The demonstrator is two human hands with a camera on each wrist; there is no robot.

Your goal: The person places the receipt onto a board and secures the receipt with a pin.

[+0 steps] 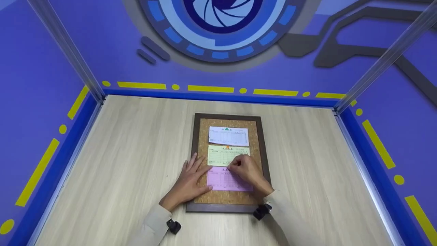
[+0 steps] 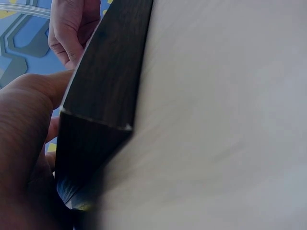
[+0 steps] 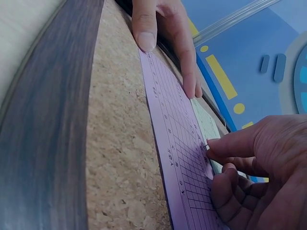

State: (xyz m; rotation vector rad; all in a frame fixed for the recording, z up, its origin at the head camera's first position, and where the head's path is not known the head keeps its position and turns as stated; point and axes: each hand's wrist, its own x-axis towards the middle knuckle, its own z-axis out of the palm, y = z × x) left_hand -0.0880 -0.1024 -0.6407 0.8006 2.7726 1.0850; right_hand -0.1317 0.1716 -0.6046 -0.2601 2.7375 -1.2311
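Observation:
A cork board (image 1: 227, 197) in a dark wooden frame lies on the table. On its lower part is a pink printed slip (image 1: 218, 182). My left hand (image 1: 189, 182) lies over the board's left side, its fairly straight thumb and index finger touching the slip's left edge. At the slip's top edge, my right hand (image 1: 248, 171) pinches a push pin (image 3: 206, 145); just its thin metal point shows in the right wrist view, the head hidden by the fingers. Above are a pale green slip (image 1: 216, 158) with an orange pin (image 1: 227, 147) and a white slip (image 1: 227, 137) with a green pin (image 1: 227, 128).
The light wood table (image 1: 136, 143) surrounds the board. Blue and purple panels (image 1: 218, 78) with yellow marks enclose it at the back and sides, with clear posts (image 1: 385, 56) at the corners. The frame's raised dark edge (image 2: 105, 72) stands beside my left hand.

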